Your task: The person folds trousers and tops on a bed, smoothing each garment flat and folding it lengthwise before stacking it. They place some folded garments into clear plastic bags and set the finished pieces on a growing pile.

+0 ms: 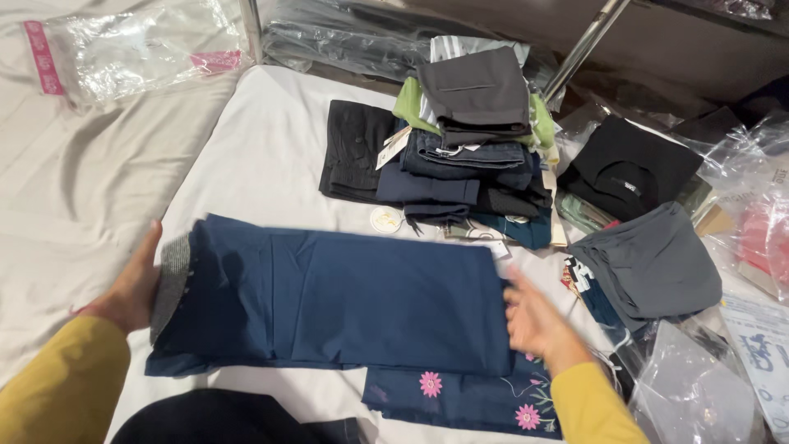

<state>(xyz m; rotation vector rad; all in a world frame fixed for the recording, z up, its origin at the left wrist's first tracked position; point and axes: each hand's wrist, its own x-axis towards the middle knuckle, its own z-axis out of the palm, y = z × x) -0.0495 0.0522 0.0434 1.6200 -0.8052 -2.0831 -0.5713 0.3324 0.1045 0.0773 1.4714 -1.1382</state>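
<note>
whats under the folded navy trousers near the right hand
A dark blue cloth with pink embroidered flowers sticks out beneath the folded navy trousers, by the right hand. Under both lies the white sheet. How far the flowered cloth runs underneath is hidden.

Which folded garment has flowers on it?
The navy embroidered piece under the blue trousers, by the right hand; only it shows pink flowers.

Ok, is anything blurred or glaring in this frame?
Head view: the right hand is motion-blurred, the left hand sharper; the blue cloth reads clearly; light glints off the plastic bags; even, soft lighting, dim toward the top right corner.
</note>
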